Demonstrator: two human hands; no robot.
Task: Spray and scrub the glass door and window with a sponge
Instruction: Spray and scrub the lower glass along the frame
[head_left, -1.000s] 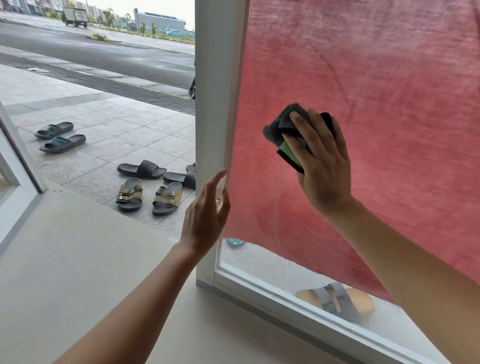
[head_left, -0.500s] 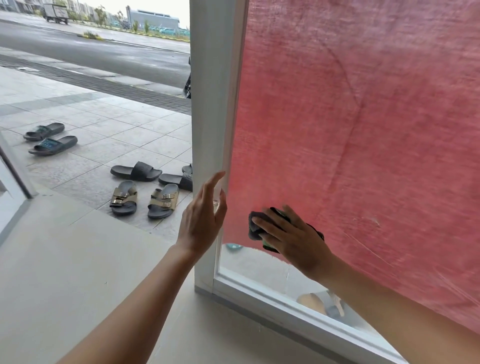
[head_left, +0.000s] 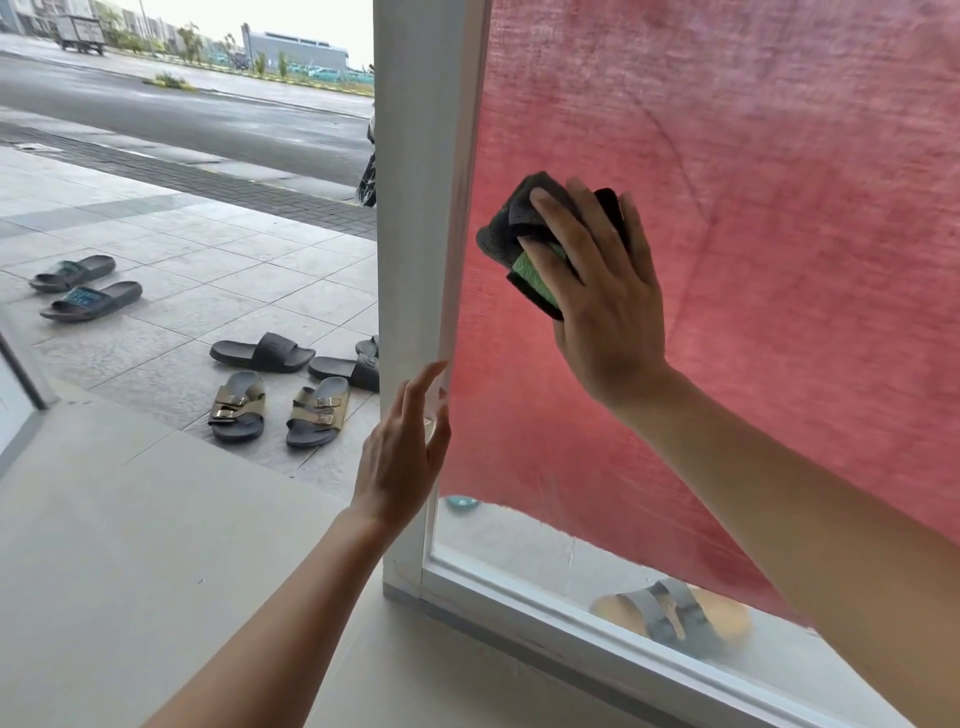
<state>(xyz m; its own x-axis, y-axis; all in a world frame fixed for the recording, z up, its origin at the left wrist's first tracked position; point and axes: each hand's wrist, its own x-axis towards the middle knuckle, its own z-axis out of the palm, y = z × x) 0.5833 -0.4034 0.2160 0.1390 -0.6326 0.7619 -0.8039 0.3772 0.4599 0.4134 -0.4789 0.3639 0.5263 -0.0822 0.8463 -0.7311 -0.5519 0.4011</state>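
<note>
Right hand (head_left: 602, 291) lies flat with fingers spread, pressing a dark sponge (head_left: 506, 228) with a green layer against the glass pane (head_left: 519, 545), just right of the white frame (head_left: 421, 208). Left hand (head_left: 402, 457), fingers straight, touches that frame lower down. Red cloth (head_left: 779, 234) hangs behind the glass. Sandals (head_left: 236, 408) lie on the paving (head_left: 182, 270), far left.

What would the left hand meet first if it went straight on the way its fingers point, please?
Probably the white frame, just ahead of the left hand; whether they already touch is unclear.

Tiled pavement (head_left: 218, 270) bears teal-printed slides (head_left: 91, 300), black slides (head_left: 262, 352), buckled sandals (head_left: 318, 413) (all soles down).
</note>
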